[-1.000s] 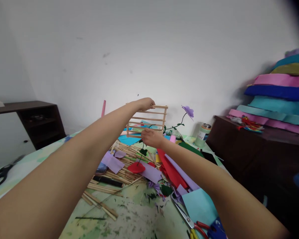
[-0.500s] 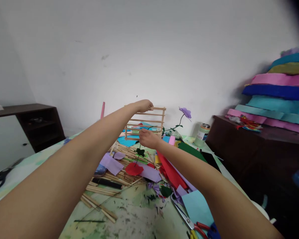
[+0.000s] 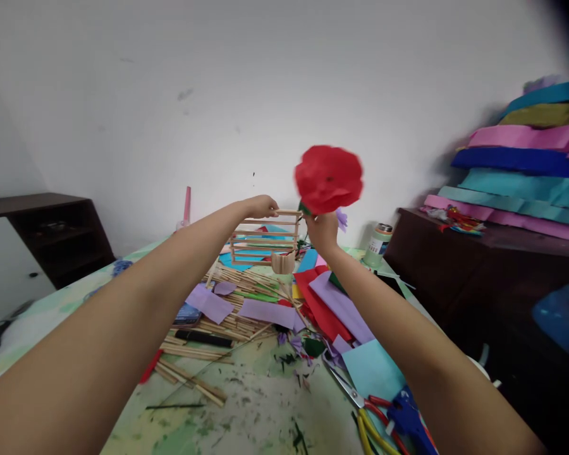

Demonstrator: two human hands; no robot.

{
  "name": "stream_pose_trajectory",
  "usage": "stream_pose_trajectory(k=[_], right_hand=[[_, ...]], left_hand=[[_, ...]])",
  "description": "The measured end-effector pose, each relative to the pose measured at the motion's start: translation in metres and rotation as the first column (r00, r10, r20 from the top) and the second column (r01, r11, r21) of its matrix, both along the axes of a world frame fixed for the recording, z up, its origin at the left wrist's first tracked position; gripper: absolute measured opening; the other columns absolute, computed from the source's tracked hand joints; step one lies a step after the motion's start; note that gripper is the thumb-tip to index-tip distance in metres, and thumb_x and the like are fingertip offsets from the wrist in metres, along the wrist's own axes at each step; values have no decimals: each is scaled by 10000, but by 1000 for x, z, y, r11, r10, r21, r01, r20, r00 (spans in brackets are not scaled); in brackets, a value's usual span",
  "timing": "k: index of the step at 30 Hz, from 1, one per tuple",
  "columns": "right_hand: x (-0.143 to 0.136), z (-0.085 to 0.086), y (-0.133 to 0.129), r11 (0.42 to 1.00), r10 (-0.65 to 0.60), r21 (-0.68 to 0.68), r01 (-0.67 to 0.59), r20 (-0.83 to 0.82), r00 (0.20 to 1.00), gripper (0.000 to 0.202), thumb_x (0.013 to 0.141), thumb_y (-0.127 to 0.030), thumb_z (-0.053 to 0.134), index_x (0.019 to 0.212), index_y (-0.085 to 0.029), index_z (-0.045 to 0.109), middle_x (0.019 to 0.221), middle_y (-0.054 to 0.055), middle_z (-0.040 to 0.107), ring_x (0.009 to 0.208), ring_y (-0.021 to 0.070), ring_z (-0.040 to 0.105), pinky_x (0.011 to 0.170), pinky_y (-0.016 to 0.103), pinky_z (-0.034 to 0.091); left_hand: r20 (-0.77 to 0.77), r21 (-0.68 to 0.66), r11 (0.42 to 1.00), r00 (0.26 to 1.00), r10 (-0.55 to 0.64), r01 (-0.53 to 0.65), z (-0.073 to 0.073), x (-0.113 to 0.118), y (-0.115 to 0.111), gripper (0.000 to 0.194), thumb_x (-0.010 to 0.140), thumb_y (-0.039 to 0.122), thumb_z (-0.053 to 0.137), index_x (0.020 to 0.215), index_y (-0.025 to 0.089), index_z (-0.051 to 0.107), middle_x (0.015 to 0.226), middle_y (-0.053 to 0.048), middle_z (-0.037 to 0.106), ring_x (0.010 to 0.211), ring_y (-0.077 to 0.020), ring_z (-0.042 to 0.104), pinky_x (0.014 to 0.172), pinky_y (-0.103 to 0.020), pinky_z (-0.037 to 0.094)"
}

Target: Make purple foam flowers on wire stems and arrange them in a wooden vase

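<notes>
My left hand (image 3: pixel 264 206) is closed on the top bar of a small wooden stick rack (image 3: pixel 265 235), which stands upright at the far side of the table. A little round cup of sticks (image 3: pixel 283 262) sits at the rack's lower right corner. Beside the rack's upper right corner, my right hand (image 3: pixel 321 229) is closed just below a large red paper flower (image 3: pixel 329 179), holding it upright by its green underside. The flower faces me. Part of a purple flower (image 3: pixel 342 218) shows behind my right hand.
Loose sticks (image 3: pixel 237 319) and purple paper (image 3: pixel 268 312) cover the table's middle. Scissors (image 3: pixel 348 387), yellow-handled pliers (image 3: pixel 373 436) and a blue tool (image 3: pixel 410 420) lie front right. A jar (image 3: pixel 377 244) stands back right, near stacked coloured paper (image 3: pixel 526 161).
My right hand has risen from the rack's lower part to its upper right, bringing up the red flower, which hung upside down before. The stick cup is now uncovered. My left hand keeps its hold.
</notes>
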State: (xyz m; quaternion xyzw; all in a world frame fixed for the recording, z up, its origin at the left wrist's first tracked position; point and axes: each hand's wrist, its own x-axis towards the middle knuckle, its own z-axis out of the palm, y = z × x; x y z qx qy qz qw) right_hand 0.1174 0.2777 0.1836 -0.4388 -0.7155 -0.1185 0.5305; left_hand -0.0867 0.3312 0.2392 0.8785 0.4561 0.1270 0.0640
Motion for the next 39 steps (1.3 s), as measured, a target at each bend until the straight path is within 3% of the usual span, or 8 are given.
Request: stream_pose_trajectory(k=[4,9,14,18,21,29,39], right_hand=[[1,-4,4,993,41,-97,-67,-254,966,250,853,-300,448,766,-150,629,746,50,658,699,173,578,651,268,386],[-3,-7,-5,981,116,-107,-164,-355,928,208,813,-300,499,731,-155,624,724,34,663,684,161,591,670,264,411],[3,10,-20,979,146,-68,-191,-414,898,236,789,-324,536,648,-152,615,683,36,647,656,157,576,685,275,413],[9,23,-32,955,193,-79,-287,-572,797,210,757,-316,556,661,-138,613,650,39,645,600,138,541,634,264,423],[9,19,-36,927,197,-119,-355,-650,733,174,744,-297,564,669,-142,591,654,35,648,619,129,544,645,247,434],[10,-14,-23,895,71,-289,-340,-659,749,150,702,-269,591,618,-145,591,600,31,634,582,143,566,606,249,441],[17,-8,-37,850,10,-409,-332,-618,786,122,707,-232,594,632,-138,574,614,52,647,557,133,568,530,224,423]], left_hand=[[10,-34,999,999,42,-42,-2,8,-7,276,772,363,535,949,204,674,734,-54,665,769,-188,519,699,-309,338],[37,-81,994,996,81,-78,-1,20,-20,292,758,367,524,946,211,685,721,-63,653,745,-190,485,694,-309,320],[27,-93,992,996,86,-83,0,24,-24,290,750,361,538,942,197,681,726,-58,651,740,-178,472,692,-296,318],[33,-48,998,998,45,-44,-2,23,-22,288,739,338,546,948,193,681,701,-50,661,748,-181,477,702,-299,329],[11,-36,999,1000,-1,2,-3,26,-23,298,743,335,535,954,190,685,677,-59,666,746,-186,496,713,-306,344],[-5,-59,998,1000,-18,17,-5,37,-29,374,732,401,529,981,174,692,714,-82,684,727,-187,524,711,-311,366],[8,-67,998,1000,2,-2,-17,38,-23,415,724,420,552,984,125,686,706,-85,675,722,-182,524,712,-317,364]])
